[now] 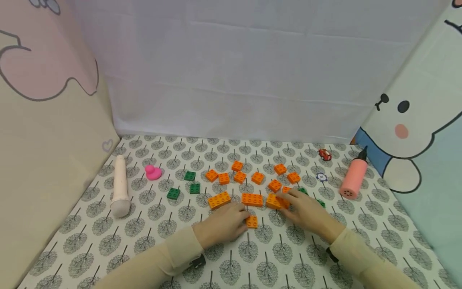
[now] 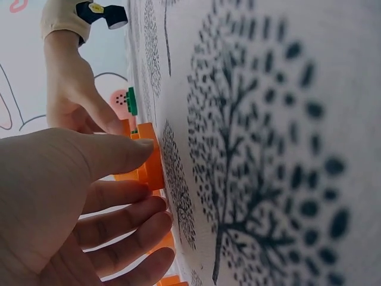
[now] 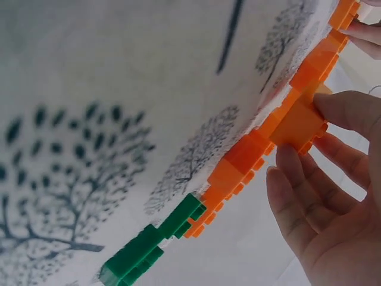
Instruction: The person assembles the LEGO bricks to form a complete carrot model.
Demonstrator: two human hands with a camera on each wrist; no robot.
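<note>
Left hand (image 1: 226, 223) pinching the small orange brick (image 1: 252, 222) on the near side, right hand (image 1: 307, 209) gripping the yellow-orange brick (image 1: 272, 202) just right of the middle long brick (image 1: 252, 199), and light, even side pressure should steady both without nudging anything alongside!

Free room for my left grip (image 1: 223, 224) lies toward me, across the near desk (image 1: 249, 261). Straight ahead, an amber brick (image 1: 219, 200) and a long orange brick (image 1: 252, 199) leave only a slim gap, with small orange bricks (image 1: 258, 178) scattered beyond. Green bricks (image 1: 173, 193) crowd the left; past my right grip (image 1: 303, 206), a pink bottle (image 1: 353, 180) bounds the right side.
</note>
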